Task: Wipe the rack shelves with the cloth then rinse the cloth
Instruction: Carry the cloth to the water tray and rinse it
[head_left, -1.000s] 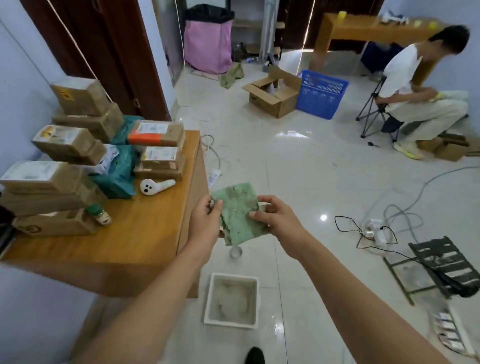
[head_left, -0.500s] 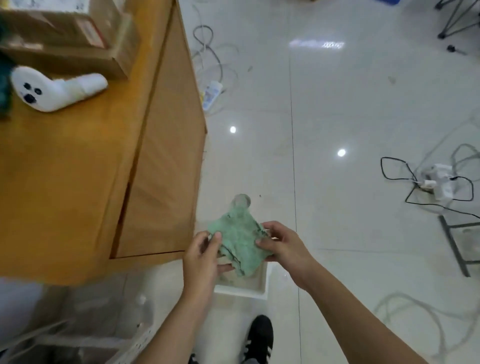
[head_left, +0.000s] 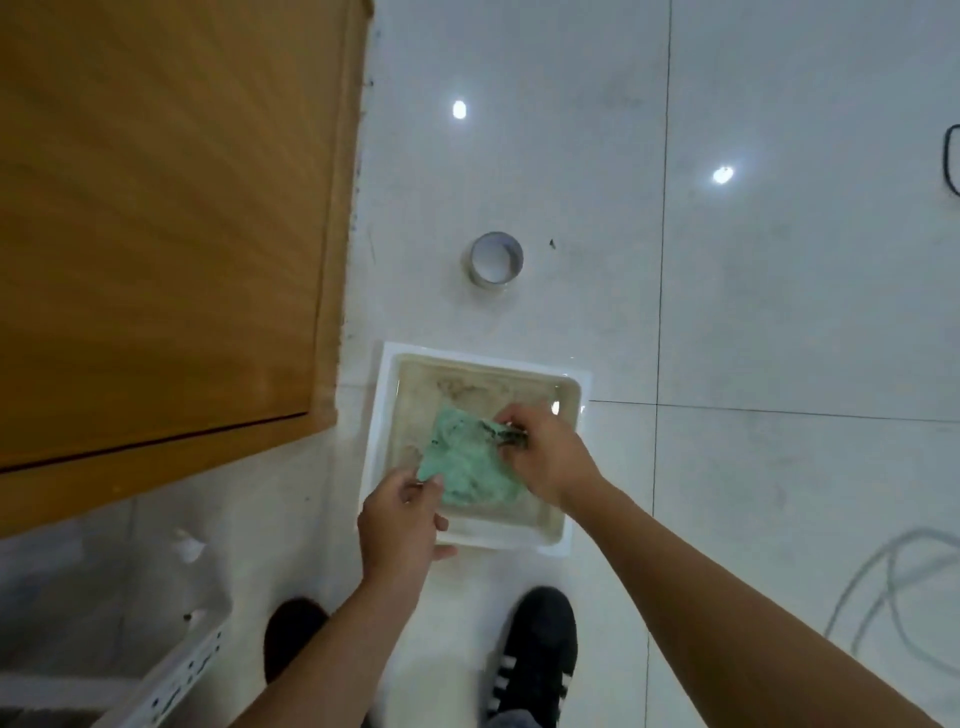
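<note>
1. Head view: the green cloth is spread low over the white basin of murky water on the floor, likely for rinsing.
2. The left hand pinches its near corner; the right hand has a closed grip on the far edge (probably keeping it open).
3. The basin sits just beside the wooden table.
</note>
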